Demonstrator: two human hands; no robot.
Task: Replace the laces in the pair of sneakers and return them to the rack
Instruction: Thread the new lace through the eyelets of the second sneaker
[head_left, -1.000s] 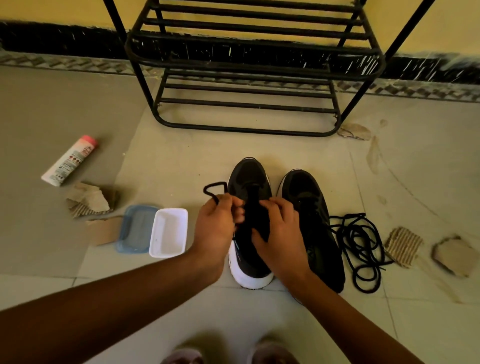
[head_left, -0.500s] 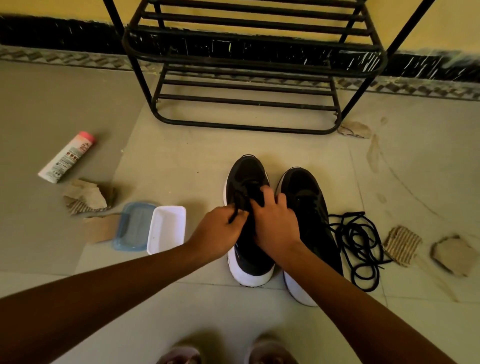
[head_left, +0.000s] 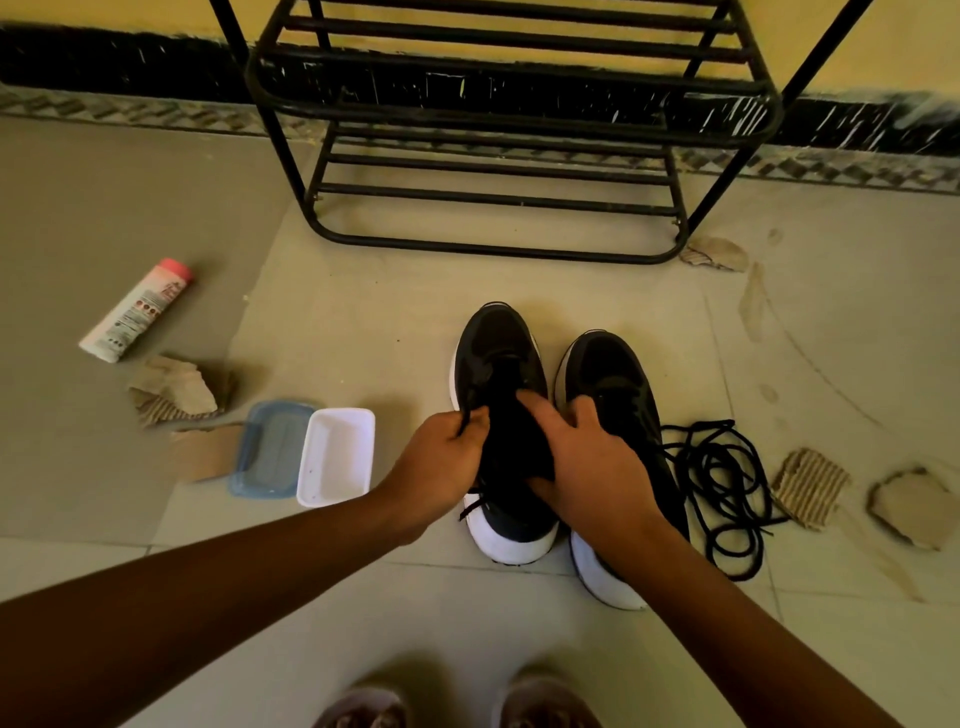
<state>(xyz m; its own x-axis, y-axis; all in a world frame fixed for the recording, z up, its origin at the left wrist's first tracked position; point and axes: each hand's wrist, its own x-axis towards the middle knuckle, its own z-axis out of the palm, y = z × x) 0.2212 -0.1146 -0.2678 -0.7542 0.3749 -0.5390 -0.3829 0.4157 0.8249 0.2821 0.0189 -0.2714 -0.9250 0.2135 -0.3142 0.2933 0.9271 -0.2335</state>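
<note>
Two black sneakers with white soles stand side by side on the floor, toes toward the rack: the left sneaker (head_left: 496, 358) and the right sneaker (head_left: 610, 374). My left hand (head_left: 441, 462) pinches a black lace (head_left: 466, 413) at the left sneaker's left side. My right hand (head_left: 587, 462) rests over the left sneaker's tongue, fingers curled on its upper, thumb toward the right sneaker. A loose pile of black laces (head_left: 719, 478) lies on the floor right of the sneakers. The black metal shoe rack (head_left: 498, 156) stands against the wall beyond them.
A white tray (head_left: 337, 457) and a blue lid (head_left: 270, 447) lie left of the sneakers. A pink-capped tube (head_left: 137, 309) lies farther left. Torn cardboard scraps (head_left: 174, 389) lie at left, others (head_left: 808, 486) at right. My feet (head_left: 457, 701) show at the bottom edge.
My left hand has drawn the lace loop down, from out at the left sneaker's left side to close against its eyelets. My right hand slid forward over the tongue.
</note>
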